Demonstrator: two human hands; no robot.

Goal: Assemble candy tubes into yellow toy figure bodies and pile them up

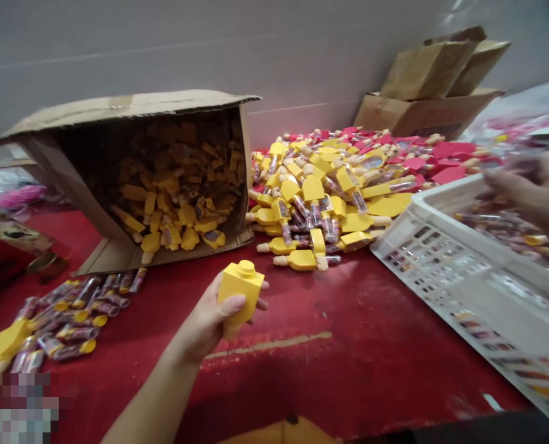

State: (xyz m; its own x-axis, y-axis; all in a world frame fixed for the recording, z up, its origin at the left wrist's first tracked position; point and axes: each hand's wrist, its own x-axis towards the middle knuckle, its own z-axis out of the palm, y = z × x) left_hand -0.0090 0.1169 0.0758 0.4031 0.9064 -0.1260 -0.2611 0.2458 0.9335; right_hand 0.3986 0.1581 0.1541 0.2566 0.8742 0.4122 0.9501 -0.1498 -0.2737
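Note:
My left hand (209, 317) is closed around a yellow block (241, 290) with a round knob on its top face. Its thumb presses the near side, and the fingertips show past the far side. Block and hand are above the red tabletop (311, 376), in front of a cardboard box lying on its side. At the right edge my right hand (528, 191) is over the white plastic crate (440, 246), which holds many small clear tubes (500, 225) with dark contents. Motion smears its fingers, so whether anything is in them cannot be made out.
Yellow lolly-shaped pieces fill the cardboard box (248, 185) and form a pile (311, 191) beside it, with red pieces (445, 154) behind. Loose yellow-capped tubes (77, 314) and a yellow piece (8, 342) lie at left. Cartons (426, 92) are stacked at the back right.

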